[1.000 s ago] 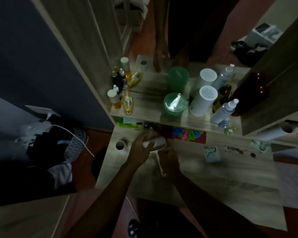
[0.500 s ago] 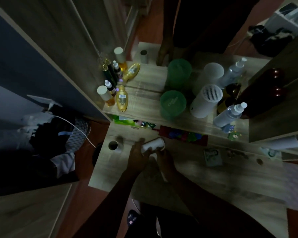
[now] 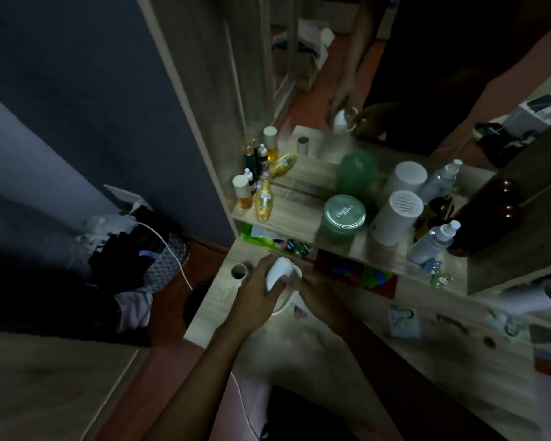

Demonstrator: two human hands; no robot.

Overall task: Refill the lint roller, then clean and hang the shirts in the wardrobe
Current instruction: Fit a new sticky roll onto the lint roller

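Left hand (image 3: 255, 289) is wrapped round the white refill roll (image 3: 275, 272), a firm grip over its outer end. Right hand (image 3: 315, 296) is closed on the lint roller handle (image 3: 295, 299), of which only a white curved edge shows below the fingers; the join between roll and handle is hidden. Both are held just above the desk (image 3: 347, 338), near its back edge.

Change noted: half a second ago the roll lay sideways with its open end in plain sight; it is now tipped up and pressed close against the right hand. Judgement: the refill is being seated on the roller, not yet confirmed home.

Just left of the hands, an empty cardboard core (image 3: 239, 271) stands upright on the desk, apart from them. The shelf (image 3: 299, 211) behind carries bottles and a green jar (image 3: 342, 218). No shirts can be made out; cleaning and hanging remain outstanding.
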